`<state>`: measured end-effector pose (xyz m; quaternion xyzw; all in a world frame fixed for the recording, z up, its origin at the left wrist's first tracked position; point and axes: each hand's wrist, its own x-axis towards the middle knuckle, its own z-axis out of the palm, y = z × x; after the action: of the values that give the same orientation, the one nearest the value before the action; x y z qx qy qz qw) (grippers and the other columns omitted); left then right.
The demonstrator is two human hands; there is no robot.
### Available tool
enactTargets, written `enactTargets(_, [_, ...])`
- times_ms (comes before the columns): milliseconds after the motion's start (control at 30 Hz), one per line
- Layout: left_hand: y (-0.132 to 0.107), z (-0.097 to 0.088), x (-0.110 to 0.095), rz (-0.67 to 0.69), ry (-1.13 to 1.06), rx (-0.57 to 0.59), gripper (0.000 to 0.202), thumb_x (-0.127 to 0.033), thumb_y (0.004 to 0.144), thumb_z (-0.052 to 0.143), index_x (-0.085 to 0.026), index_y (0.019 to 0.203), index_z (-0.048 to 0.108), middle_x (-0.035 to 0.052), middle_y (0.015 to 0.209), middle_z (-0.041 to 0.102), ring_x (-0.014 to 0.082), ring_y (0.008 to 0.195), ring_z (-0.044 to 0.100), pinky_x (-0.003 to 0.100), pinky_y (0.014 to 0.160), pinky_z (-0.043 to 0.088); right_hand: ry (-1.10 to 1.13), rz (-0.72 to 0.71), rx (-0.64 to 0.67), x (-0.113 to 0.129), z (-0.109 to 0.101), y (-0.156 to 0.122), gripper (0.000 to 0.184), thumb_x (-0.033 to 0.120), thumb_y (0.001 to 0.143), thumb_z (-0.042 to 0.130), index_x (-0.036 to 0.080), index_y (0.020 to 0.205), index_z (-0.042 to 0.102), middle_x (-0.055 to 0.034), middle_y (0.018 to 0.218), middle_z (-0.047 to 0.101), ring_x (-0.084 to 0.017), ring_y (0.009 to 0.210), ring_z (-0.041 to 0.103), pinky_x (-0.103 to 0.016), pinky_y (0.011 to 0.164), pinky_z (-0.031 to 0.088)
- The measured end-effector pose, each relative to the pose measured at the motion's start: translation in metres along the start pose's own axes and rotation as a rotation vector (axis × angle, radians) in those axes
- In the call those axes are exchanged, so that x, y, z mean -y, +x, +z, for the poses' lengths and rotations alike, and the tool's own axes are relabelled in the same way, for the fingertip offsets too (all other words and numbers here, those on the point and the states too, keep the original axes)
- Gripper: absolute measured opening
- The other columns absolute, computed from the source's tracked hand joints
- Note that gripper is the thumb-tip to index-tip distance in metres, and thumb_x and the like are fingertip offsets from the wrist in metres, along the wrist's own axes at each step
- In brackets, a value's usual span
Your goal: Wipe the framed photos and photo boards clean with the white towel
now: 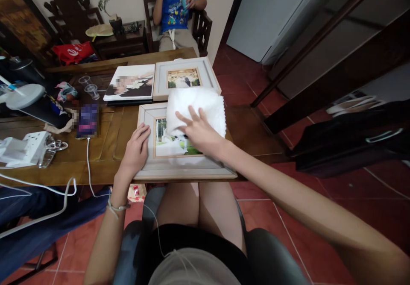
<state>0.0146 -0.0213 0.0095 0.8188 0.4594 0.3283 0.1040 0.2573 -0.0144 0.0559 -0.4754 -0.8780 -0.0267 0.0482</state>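
A pale framed photo (179,169) lies flat at the near edge of the wooden table (105,148). My left hand (136,148) rests on the frame's left border, fingers curled over it. My right hand (198,131) lies on a white cloth (195,105) spread over the frame's upper right part, fingers stretched flat and pressing the cloth onto the glass. Behind it lie a second framed photo (185,77) and an unframed canvas print (130,82).
Left on the table are a phone (87,120) on a white cable, a power strip (27,148), a white lamp (24,96) and plastic cups (89,87). A person in a blue shirt (177,7) sits on a chair beyond. Red tiled floor lies to the right.
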Motion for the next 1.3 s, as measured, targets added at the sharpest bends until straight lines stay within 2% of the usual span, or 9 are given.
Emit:
enactTargets(167, [0.001,0.001,-0.002,-0.023,-0.018,-0.002,0.037,-0.014,0.095,0.041,-0.016,0.127,0.060,0.0137,0.136,0.058,0.0253,0.138,0.044,0.052,0.115,0.036,0.212,-0.125,0.206,0.039,-0.036,-0.073,0.048,-0.003,0.075,0.055,0.018,0.115,0.071,-0.0163,0.148,0.047,-0.048,0.135,0.038,-0.068,0.101,0.039])
enactTargets(300, [0.001,0.000,-0.003,-0.020,-0.006,0.004,0.036,-0.014,0.095,0.042,-0.015,0.127,0.060,0.0144,0.136,0.058,0.0253,0.138,0.044,0.051,0.115,0.036,0.432,-0.268,0.227,0.052,-0.056,-0.101,0.046,0.001,0.085,0.045,0.023,0.119,0.066,-0.0078,0.149,0.047,-0.035,0.141,0.035,-0.058,0.109,0.038])
enactTargets(400, [0.001,0.000,-0.002,-0.022,-0.002,0.012,0.036,-0.015,0.095,0.042,-0.016,0.126,0.060,0.0132,0.136,0.058,0.0253,0.138,0.044,0.051,0.116,0.036,0.430,-0.207,0.208,0.053,-0.047,-0.080,0.050,-0.002,0.084,0.043,0.024,0.120,0.066,-0.0065,0.150,0.047,-0.033,0.142,0.034,-0.058,0.110,0.036])
enactTargets(633, [0.001,-0.003,-0.006,-0.037,-0.036,0.022,0.037,-0.022,0.099,0.040,-0.015,0.131,0.056,0.0147,0.141,0.055,0.0252,0.139,0.042,0.050,0.117,0.033,0.027,0.094,-0.012,0.021,-0.004,0.025,0.047,0.002,0.086,0.053,0.024,0.126,0.064,-0.0105,0.158,0.031,-0.046,0.143,0.025,-0.073,0.108,0.026])
enactTargets(800, [0.001,-0.006,-0.010,-0.079,-0.081,-0.004,0.050,-0.039,0.102,0.034,-0.018,0.147,0.038,0.0140,0.155,0.038,0.0242,0.147,0.028,0.046,0.121,0.024,-0.028,-0.019,0.022,0.026,-0.006,0.062,0.041,0.005,0.090,0.052,0.022,0.124,0.066,-0.0101,0.158,0.032,-0.045,0.144,0.022,-0.073,0.109,0.026])
enactTargets(967, [0.000,-0.007,-0.011,-0.118,-0.144,-0.027,0.057,-0.047,0.102,0.029,-0.016,0.150,0.033,0.0152,0.156,0.034,0.0249,0.146,0.029,0.045,0.121,0.023,-0.008,-0.128,0.093,0.069,-0.018,0.024,0.038,0.010,0.096,0.041,0.018,0.119,0.069,-0.0099,0.155,0.037,-0.046,0.142,0.027,-0.070,0.108,0.031])
enactTargets(1067, [0.000,-0.007,-0.011,-0.135,-0.161,-0.038,0.055,-0.045,0.103,0.026,-0.017,0.149,0.036,0.0129,0.156,0.035,0.0230,0.146,0.029,0.044,0.121,0.022,0.053,-0.236,0.230,0.081,-0.032,-0.013,0.032,0.015,0.091,0.054,0.019,0.118,0.070,-0.0102,0.154,0.039,-0.047,0.140,0.029,-0.068,0.108,0.031])
enactTargets(1167, [0.000,-0.004,-0.009,-0.135,-0.119,-0.014,0.051,-0.041,0.102,0.031,-0.015,0.144,0.044,0.0129,0.154,0.040,0.0232,0.146,0.029,0.046,0.121,0.023,0.112,-0.260,0.351,0.068,-0.048,-0.042,0.034,0.012,0.082,0.062,0.019,0.113,0.072,-0.0124,0.149,0.046,-0.046,0.136,0.037,-0.065,0.105,0.037])
enactTargets(1300, [0.001,0.001,-0.003,-0.105,-0.058,-0.017,0.048,-0.037,0.100,0.037,-0.010,0.136,0.052,0.0162,0.151,0.044,0.0257,0.145,0.031,0.048,0.121,0.024,0.102,-0.202,0.366,0.038,-0.063,-0.063,0.035,0.000,0.078,0.054,0.019,0.099,0.075,-0.0106,0.134,0.062,-0.035,0.125,0.053,-0.051,0.097,0.045])
